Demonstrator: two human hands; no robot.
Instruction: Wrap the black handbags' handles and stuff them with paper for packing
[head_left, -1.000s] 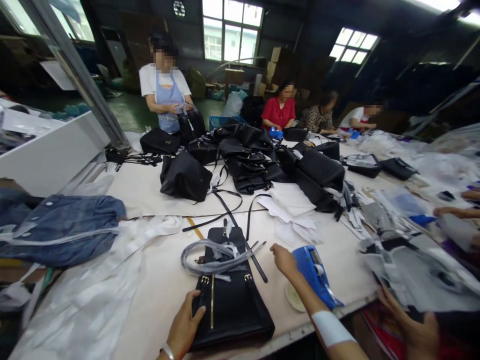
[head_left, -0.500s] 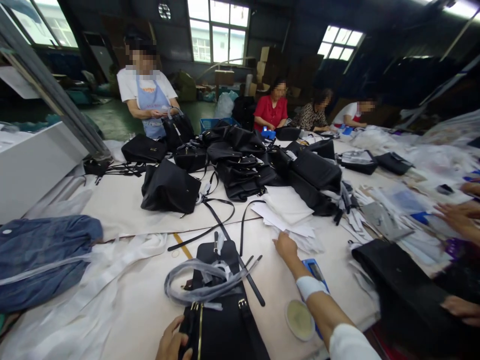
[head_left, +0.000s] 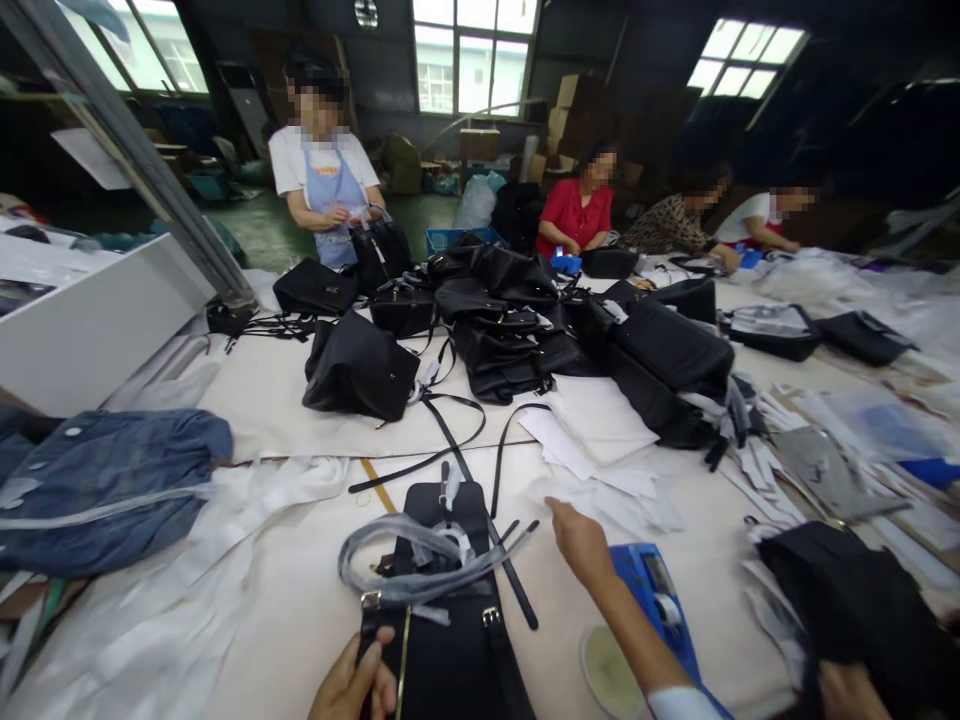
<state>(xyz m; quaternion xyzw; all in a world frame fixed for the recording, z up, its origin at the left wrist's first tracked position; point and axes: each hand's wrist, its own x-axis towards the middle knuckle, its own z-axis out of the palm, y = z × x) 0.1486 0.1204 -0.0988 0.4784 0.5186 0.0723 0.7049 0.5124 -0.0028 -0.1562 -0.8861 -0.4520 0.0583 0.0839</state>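
A black bag (head_left: 450, 650) lies in front of me, with a gold zipper and buckled straps. Its looped handle (head_left: 390, 560) is wrapped in clear plastic. My left hand (head_left: 356, 675) is closed around the buckled strap on the bag's left side. My right hand (head_left: 583, 545) is at the near edge of the loose white sheets (head_left: 630, 490), index finger forward and the others curled. Its fingertips meet a thin whitish sheet; whether they grip it is hard to see. Beneath the right forearm are a blue tape dispenser (head_left: 649, 590) and a round tub (head_left: 611, 670).
Black bags (head_left: 502, 320) are heaped across the table. Denim cloth (head_left: 112, 490) and white wrapping (head_left: 180, 600) lie at left. A co-worker's hand (head_left: 855, 690) holds another black bag (head_left: 855, 600) at lower right. Several people work along the far side.
My right hand has drawn back from the white sheets toward me. My left hand has shifted its hold to the buckled strap, lifting its buckle slightly. The view has turned left.
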